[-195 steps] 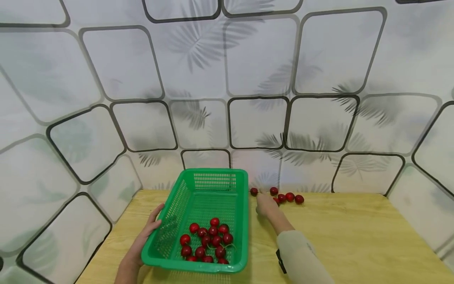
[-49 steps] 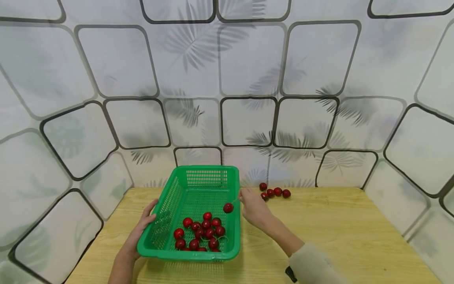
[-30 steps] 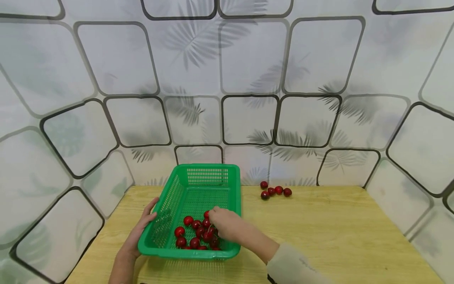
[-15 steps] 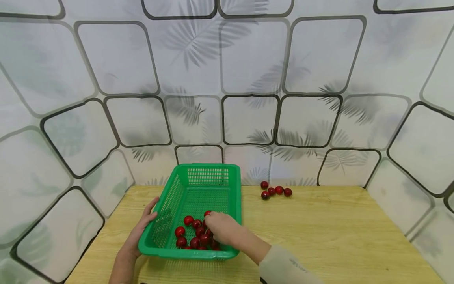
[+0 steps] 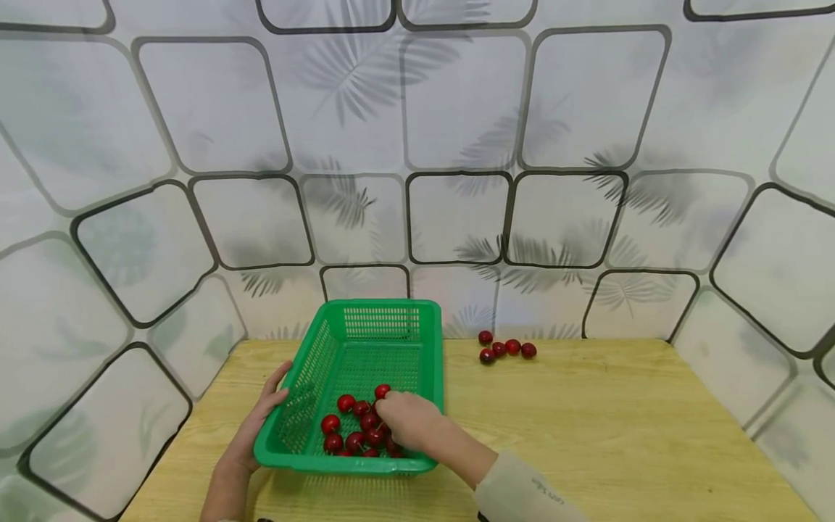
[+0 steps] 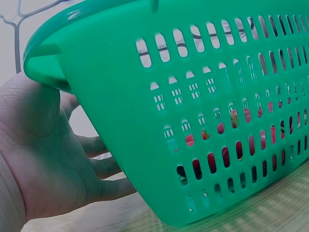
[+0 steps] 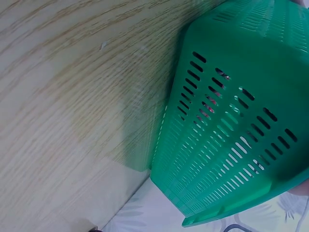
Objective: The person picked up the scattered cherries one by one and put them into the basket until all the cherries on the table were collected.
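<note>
A green plastic basket [image 5: 432,370] with slotted walls stands on the table, with several red cherries [image 5: 346,404] in its near half. My left hand [image 5: 257,420] holds the basket's left side. In the left wrist view its thumb side hooks under the rim [image 6: 41,53] and the other fingers reach along the outer wall. My right hand [image 5: 412,420] is down inside the basket over the cherries at the right, fingers bent downward. Its fingertips, and anything between them, are hidden. The right wrist view shows the basket's slotted outer wall [image 7: 227,111] but not the fingers.
Several loose cherries [image 5: 512,347] lie on the wooden table [image 5: 587,428] near its back edge, right of the basket. Patterned white cloth walls [image 5: 466,217] close off the back and both sides.
My right hand has carried a cherry by its stem from the back of the table into the basket and stays low there. A few cherries inside have shifted slightly. My left hand keeps its place.
</note>
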Demonstrator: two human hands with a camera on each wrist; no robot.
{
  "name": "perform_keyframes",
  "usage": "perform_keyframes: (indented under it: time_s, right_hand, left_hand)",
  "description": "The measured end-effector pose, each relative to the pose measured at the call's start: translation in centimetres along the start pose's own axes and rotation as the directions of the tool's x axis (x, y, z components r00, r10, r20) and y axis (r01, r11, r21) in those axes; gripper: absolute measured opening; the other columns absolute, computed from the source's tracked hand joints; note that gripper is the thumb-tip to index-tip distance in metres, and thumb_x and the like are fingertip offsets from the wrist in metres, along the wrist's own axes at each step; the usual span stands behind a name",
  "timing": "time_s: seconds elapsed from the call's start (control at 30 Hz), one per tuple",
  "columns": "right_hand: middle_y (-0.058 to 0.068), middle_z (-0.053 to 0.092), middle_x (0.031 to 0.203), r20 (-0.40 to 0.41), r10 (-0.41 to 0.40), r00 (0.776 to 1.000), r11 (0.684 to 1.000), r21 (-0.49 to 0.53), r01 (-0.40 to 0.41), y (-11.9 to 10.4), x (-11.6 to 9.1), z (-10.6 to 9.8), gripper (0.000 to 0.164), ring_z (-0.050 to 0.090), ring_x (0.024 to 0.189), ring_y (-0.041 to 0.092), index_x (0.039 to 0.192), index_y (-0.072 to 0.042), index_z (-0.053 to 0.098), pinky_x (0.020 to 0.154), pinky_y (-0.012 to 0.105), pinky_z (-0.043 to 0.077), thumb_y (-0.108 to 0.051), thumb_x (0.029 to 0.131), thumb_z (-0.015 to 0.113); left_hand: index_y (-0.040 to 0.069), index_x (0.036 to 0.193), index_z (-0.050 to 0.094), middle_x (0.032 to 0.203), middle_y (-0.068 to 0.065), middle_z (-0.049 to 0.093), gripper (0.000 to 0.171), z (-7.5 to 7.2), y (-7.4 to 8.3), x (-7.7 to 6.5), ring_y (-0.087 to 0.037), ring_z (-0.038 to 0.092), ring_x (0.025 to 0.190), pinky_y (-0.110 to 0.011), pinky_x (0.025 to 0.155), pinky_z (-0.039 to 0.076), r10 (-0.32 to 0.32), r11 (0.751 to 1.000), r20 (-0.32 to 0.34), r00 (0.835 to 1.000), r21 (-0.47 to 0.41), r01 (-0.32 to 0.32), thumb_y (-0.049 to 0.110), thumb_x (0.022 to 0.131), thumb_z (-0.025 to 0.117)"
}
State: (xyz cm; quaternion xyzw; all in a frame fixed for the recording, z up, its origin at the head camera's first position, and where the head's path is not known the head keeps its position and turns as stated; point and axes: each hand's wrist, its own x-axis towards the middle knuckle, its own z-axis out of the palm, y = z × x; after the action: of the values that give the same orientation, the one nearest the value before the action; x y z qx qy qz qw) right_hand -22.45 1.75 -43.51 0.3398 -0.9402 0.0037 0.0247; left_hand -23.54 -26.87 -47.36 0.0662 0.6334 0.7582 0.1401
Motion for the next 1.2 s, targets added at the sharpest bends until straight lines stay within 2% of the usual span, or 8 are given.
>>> perform_keyframes:
  time_s: [0.3,0.43,0.7,1.0,1.2]
  right_hand:
    - [-0.005,0.056,0.07,0.081,0.039,0.996,0.999,0.001,-0.04,-0.29,-0.25,-0.07,0.024,0.047,0.06,0.007,0.071,-0.018,0.059,0.052,0.023,0.044,-0.003,0.083,0.072]
    - [-0.006,0.052,0.065,0.094,0.046,0.995,0.999,-0.003,-0.046,-0.37,-0.32,-0.1,0.027,0.043,0.056,0.006,0.067,-0.018,0.055,0.047,0.024,0.043,-0.004,0.083,0.072]
    - [-0.006,0.052,0.063,0.109,0.049,0.993,0.999,-0.019,-0.047,-0.43,-0.28,0.02,0.027,0.044,0.056,0.005,0.067,-0.019,0.056,0.048,0.024,0.045,-0.006,0.084,0.072]
    - [-0.005,0.059,0.076,0.062,0.045,0.997,0.999,-0.015,-0.044,-0.32,-0.28,0.02,0.022,0.048,0.063,0.006,0.07,-0.019,0.058,0.056,0.023,0.047,-0.007,0.081,0.073]
    - [-0.007,0.055,0.072,0.002,0.021,1.0,1.0,0.004,-0.021,-0.14,-0.23,0.05,0.025,0.046,0.061,0.006,0.069,-0.019,0.056,0.056,0.023,0.045,-0.004,0.082,0.071]
  left_hand:
    - [0.03,0.159,0.0,0.15,-0.008,0.015,0.059,0.17,0.0,-0.1,-0.022,0.049,0.115,-0.036,0.088,0.05,-0.006,1.0,-0.017,1.0,0.002,0.006,0.035,0.109,0.031]
    - [0.03,0.159,0.0,0.15,-0.008,0.015,0.059,0.25,0.04,-0.09,-0.022,0.049,0.116,-0.035,0.088,0.05,-0.004,1.0,-0.018,1.0,0.004,0.004,0.034,0.109,0.031]
    - [0.031,0.159,0.003,0.149,-0.007,0.015,0.058,0.24,-0.02,-0.13,-0.022,0.048,0.117,-0.036,0.089,0.05,-0.005,1.0,-0.027,1.0,0.001,0.005,0.034,0.109,0.032]
    - [0.032,0.158,0.003,0.145,-0.004,0.021,0.056,0.23,0.08,-0.02,-0.021,0.05,0.116,-0.036,0.089,0.05,-0.001,1.0,-0.009,1.0,0.005,0.001,0.034,0.109,0.031]
    - [0.032,0.159,0.003,0.145,-0.004,0.022,0.057,0.23,0.05,-0.07,-0.02,0.05,0.116,-0.036,0.089,0.05,-0.009,1.0,-0.021,1.0,0.001,0.009,0.035,0.109,0.031]
